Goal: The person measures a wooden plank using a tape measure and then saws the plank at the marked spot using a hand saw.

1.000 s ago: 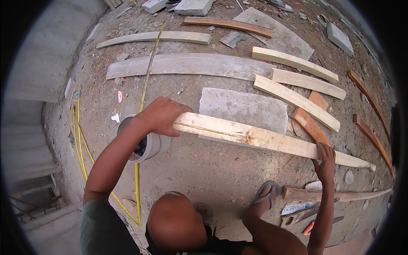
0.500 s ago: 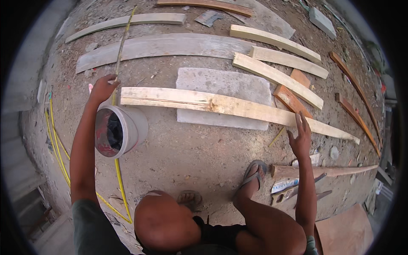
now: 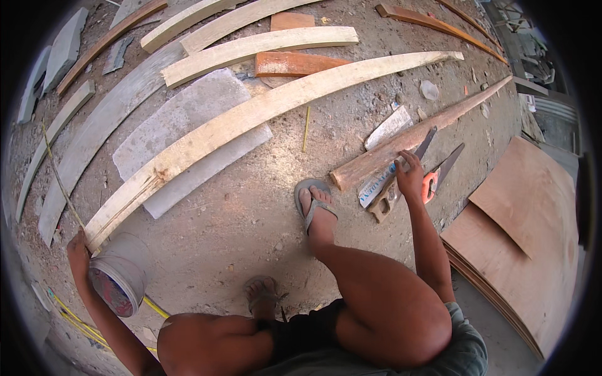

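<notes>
My left hand (image 3: 78, 255) is closed at the near left end of a long pale wooden plank (image 3: 232, 122), gripping the yellow tape measure (image 3: 59, 172) that runs away from it. The plank lies across a flat grey slab (image 3: 188, 113). My right hand (image 3: 410, 177) hovers over a handsaw with a wooden handle (image 3: 384, 203), fingers curved with a gap between thumb and forefinger. Whether they touch the saw I cannot tell. Beside that hand lies a second handsaw with an orange handle (image 3: 430, 187). A rough brown timber (image 3: 376, 164) passes just beyond the hand.
A white bucket (image 3: 122, 276) stands by my left forearm. Several pale boards (image 3: 263, 47) and a wide grey board (image 3: 100, 144) lie farther off, with reddish timbers (image 3: 433, 25) at the far right. Stacked plywood sheets (image 3: 501, 250) are to my right. My sandalled foot (image 3: 316, 210) is near the timber.
My view has swung to the right. My right hand has left the plank and moved to the handsaws. My left hand has come to the plank's left end with the tape.
</notes>
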`<state>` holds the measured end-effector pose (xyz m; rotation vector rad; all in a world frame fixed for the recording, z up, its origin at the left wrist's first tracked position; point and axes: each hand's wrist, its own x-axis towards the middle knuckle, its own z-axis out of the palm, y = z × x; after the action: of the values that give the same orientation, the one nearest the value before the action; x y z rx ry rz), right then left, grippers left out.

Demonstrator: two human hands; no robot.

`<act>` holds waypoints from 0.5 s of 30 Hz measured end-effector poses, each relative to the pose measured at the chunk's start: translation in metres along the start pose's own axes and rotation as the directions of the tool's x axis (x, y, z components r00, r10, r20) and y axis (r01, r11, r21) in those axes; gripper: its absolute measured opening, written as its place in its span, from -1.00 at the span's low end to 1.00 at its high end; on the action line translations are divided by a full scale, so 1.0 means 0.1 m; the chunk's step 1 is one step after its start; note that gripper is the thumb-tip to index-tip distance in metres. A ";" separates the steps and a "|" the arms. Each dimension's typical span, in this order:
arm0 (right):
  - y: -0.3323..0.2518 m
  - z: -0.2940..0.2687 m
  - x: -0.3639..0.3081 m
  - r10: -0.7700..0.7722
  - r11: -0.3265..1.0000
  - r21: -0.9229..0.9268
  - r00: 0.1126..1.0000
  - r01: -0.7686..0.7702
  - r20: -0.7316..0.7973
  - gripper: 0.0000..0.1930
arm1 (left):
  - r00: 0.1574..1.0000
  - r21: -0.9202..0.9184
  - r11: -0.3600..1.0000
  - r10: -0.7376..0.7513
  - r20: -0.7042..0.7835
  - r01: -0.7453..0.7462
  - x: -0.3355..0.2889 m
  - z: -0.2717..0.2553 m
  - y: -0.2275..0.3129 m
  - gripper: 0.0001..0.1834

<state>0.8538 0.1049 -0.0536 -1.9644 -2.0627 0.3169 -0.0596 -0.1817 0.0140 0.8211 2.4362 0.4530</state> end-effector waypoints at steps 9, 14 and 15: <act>0.55 -0.03 -0.11 0.011 0.999 -0.045 0.998 -0.008 0.068 -0.60 | 0.998 0.159 0.987 -0.025 -0.052 0.033 -0.21 0.44 1.12 -0.36; 0.57 0.07 -0.05 0.036 0.999 -0.029 0.989 -0.032 0.145 -0.64 | 0.997 0.024 0.998 -0.060 -0.050 0.061 -0.38 0.20 0.69 -0.50; 0.67 -0.01 -0.03 0.102 0.995 0.002 0.985 -0.103 0.136 -0.64 | 0.996 -0.004 1.000 -0.024 -0.081 0.024 -0.38 0.26 0.81 -0.53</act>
<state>0.9167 0.1051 -0.0758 -2.1014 -2.0400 0.4936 0.0181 -0.1406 0.0441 0.7858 2.5166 0.4893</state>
